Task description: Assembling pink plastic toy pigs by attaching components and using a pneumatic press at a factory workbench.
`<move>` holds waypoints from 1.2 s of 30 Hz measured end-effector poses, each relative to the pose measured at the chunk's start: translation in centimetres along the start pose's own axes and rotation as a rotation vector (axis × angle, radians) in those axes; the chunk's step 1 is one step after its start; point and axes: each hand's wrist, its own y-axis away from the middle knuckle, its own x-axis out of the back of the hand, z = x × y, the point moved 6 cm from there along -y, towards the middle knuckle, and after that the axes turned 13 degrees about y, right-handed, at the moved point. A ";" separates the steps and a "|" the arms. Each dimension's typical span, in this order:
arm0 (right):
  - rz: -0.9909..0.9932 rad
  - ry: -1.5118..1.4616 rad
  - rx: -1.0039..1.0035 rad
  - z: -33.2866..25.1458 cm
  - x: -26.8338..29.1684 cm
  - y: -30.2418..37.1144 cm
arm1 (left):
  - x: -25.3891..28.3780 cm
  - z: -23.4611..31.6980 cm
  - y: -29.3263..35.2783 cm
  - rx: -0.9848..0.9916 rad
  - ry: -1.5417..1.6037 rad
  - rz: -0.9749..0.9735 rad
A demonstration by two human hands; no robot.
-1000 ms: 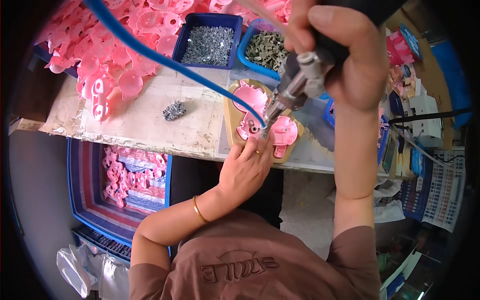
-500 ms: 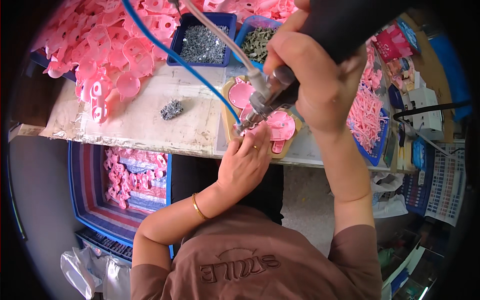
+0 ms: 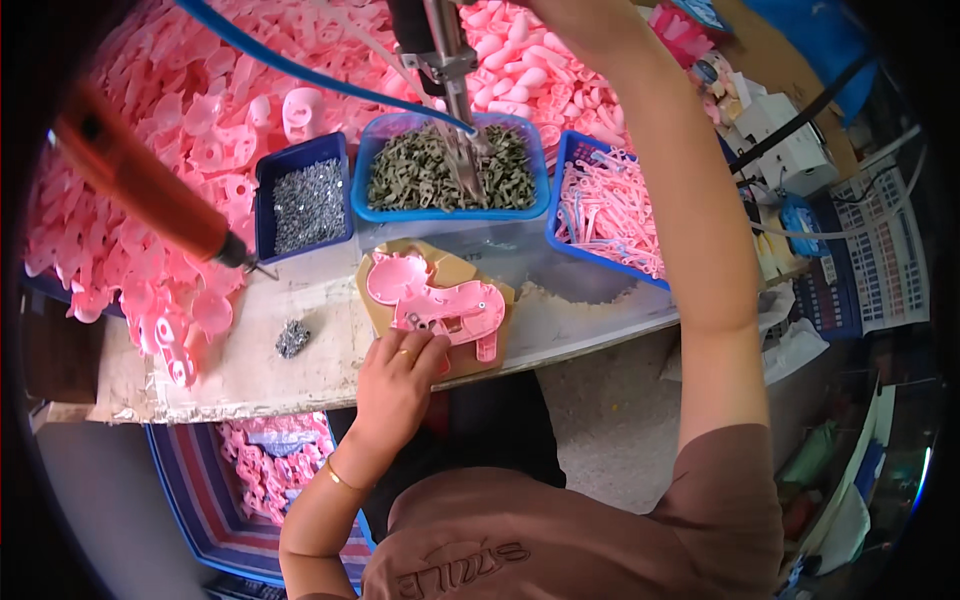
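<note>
On a tan wooden fixture [image 3: 450, 268] at the table's front edge lies a pink plastic shell [image 3: 440, 303] with a round end and a leg-like tab. My left hand [image 3: 397, 372] rests its fingers, slightly spread, on the shell's near edge. At the top edge, my right hand [image 3: 548, 10] is mostly cut off, its fingers hidden, beside a black power driver [image 3: 412, 35] with a steel shaft and blue hose. The driver's tip points down into a blue tub [image 3: 545, 200] of small grey-green metal pieces [image 3: 420, 175].
An orange powered screwdriver [image 3: 150, 180] hangs at the left, bit downward. Near it stand a blue tray [image 3: 262, 215] of screws and a small screw heap [image 3: 292, 339]. Pink parts [image 3: 150, 150] pile up behind; a blue basket [image 3: 640, 277] holds pink strips. A striped-lined bin [image 3: 190, 480] sits below.
My right hand and the black driver have moved off the pink shell, up and away to the tub. My left hand still touches the shell. The orange screwdriver has come into view.
</note>
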 end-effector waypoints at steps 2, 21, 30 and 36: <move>0.173 0.393 -0.230 6.9 7.0 3.2 | 2.7 0.3 -0.6 0.073 0.237 0.076; 0.156 1.169 -0.550 17.8 9.4 14.5 | 16.7 -0.5 8.1 0.639 0.053 -0.017; -0.513 0.042 -0.568 2.8 -9.1 18.2 | 0.4 -0.4 -5.6 0.327 0.543 0.038; 0.014 0.981 -0.481 14.8 8.1 18.6 | 0.5 1.2 -4.6 0.108 0.382 0.060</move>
